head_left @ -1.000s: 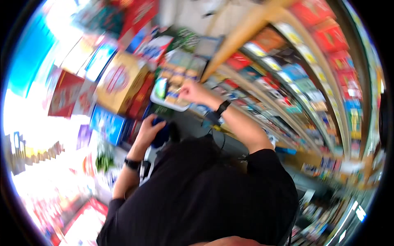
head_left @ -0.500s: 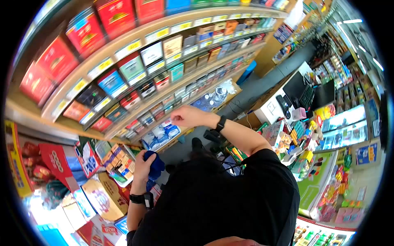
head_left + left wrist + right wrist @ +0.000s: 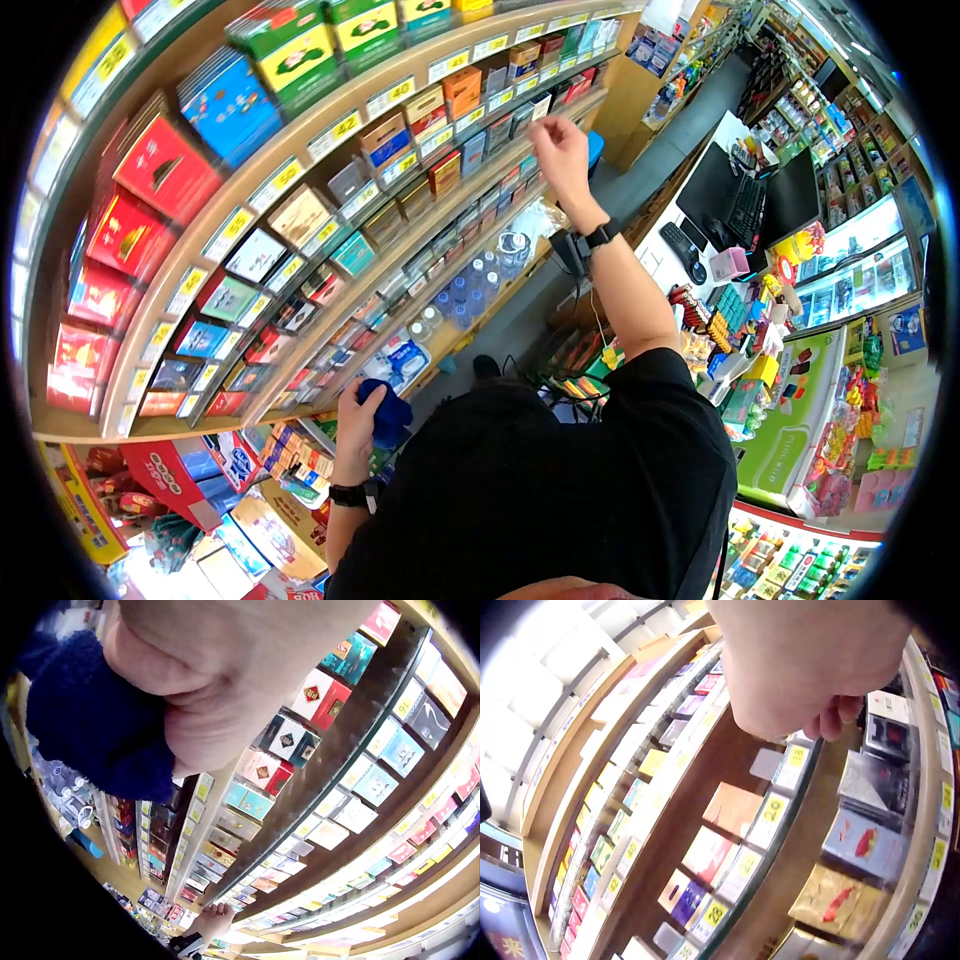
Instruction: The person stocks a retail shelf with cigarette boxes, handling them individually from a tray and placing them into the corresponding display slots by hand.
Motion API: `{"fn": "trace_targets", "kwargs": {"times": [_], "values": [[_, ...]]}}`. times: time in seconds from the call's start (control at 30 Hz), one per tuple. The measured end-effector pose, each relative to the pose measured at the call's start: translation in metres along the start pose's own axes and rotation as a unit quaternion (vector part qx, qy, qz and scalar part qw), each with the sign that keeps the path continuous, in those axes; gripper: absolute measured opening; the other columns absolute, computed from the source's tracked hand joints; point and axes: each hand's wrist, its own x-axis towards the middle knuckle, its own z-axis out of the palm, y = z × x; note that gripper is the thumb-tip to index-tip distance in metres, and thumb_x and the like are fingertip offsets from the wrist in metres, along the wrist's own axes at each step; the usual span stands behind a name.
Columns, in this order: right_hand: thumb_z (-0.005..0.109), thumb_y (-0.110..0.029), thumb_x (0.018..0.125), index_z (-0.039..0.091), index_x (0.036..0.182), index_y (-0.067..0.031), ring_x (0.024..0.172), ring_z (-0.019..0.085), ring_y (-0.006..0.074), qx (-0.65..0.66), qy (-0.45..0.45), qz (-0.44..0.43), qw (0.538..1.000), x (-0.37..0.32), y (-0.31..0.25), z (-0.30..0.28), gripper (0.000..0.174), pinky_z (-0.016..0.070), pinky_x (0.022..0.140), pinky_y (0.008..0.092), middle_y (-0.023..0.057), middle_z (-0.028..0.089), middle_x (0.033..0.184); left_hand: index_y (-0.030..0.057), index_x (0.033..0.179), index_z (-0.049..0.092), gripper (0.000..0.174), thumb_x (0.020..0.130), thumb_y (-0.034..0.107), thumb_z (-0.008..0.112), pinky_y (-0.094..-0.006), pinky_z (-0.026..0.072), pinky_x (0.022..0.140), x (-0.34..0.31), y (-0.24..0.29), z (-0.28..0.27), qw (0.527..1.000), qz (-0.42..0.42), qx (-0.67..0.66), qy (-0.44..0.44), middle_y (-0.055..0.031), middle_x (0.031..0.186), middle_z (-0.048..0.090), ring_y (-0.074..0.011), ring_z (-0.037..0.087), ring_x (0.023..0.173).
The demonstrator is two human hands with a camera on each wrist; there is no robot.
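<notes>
In the head view, my left hand [image 3: 353, 435] grips a bunched dark blue cloth [image 3: 387, 414] beside the lower part of the shelving. The left wrist view shows the same fuzzy cloth [image 3: 97, 716] against the palm of the hand [image 3: 225, 675]. My right hand [image 3: 563, 160] is raised at the far part of the shelf rows, its fingers curled. Close up in the right wrist view, the hand [image 3: 810, 667] is over a row of packs and price labels [image 3: 771, 810]; nothing shows in its curled fingers, though the palm side is partly hidden.
Long wooden shelves [image 3: 400, 95] of small packs curve across the left. Bottles [image 3: 468, 290] stand low beneath them. A desk with a keyboard [image 3: 745, 212] is at the right, beside a green box [image 3: 795, 410]. Cartons [image 3: 268, 525] lie at lower left.
The head view has swung from the cartons to the shelves. My right hand has moved from a tray of small packs to the far shelf rows. The blue cloth remains in my left hand.
</notes>
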Motion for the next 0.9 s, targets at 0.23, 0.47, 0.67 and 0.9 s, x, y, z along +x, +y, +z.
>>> {"fn": "trace_targets", "kwargs": {"times": [0.23, 0.47, 0.67, 0.9], "values": [[0.078, -0.023, 0.09, 0.067, 0.101, 0.0035, 0.076, 0.064, 0.0142, -0.058, 0.091, -0.05, 0.993, 0.095, 0.018, -0.023, 0.031, 0.0523, 0.07, 0.0313, 0.0075, 0.07, 0.086, 0.0012, 0.101, 0.064, 0.016, 0.093, 0.01, 0.074, -0.0296, 0.0543, 0.069, 0.021, 0.035, 0.046, 1.0, -0.001, 0.007, -0.005, -0.0052, 0.087, 0.068, -0.0141, 0.067, 0.078], [0.081, -0.043, 0.084, 0.067, 0.112, 0.0068, 0.086, 0.066, 0.0274, -0.1, 0.133, -0.063, 0.984, 0.171, 0.04, -0.039, 0.059, 0.0534, 0.081, 0.0417, 0.0197, 0.068, 0.106, 0.0035, 0.101, 0.064, 0.016, 0.093, 0.012, 0.075, -0.028, 0.0525, 0.069, 0.047, 0.035, 0.071, 0.999, 0.008, 0.05, 0.002, -0.0029, 0.087, 0.067, -0.0119, 0.064, 0.076], [0.086, -0.051, 0.075, 0.063, 0.113, 0.0107, 0.091, 0.065, 0.032, -0.099, 0.112, -0.086, 0.985, 0.192, 0.04, -0.035, 0.076, 0.0537, 0.083, 0.0419, 0.0234, 0.064, 0.107, 0.0037, 0.103, 0.064, 0.018, 0.092, 0.012, 0.076, -0.028, 0.0525, 0.071, 0.055, 0.045, 0.092, 0.998, 0.004, 0.057, -0.001, -0.0024, 0.091, 0.067, -0.0119, 0.064, 0.079], [0.086, -0.051, 0.073, 0.064, 0.108, 0.0103, 0.094, 0.065, 0.0364, -0.121, 0.115, -0.09, 0.982, 0.207, 0.045, -0.035, 0.074, 0.0529, 0.086, 0.0445, 0.0241, 0.065, 0.105, 0.0043, 0.104, 0.064, 0.018, 0.092, 0.012, 0.076, -0.0278, 0.0521, 0.069, 0.054, 0.053, 0.108, 0.994, 0.014, 0.11, 0.011, -0.0024, 0.089, 0.067, -0.0115, 0.064, 0.079]]}}
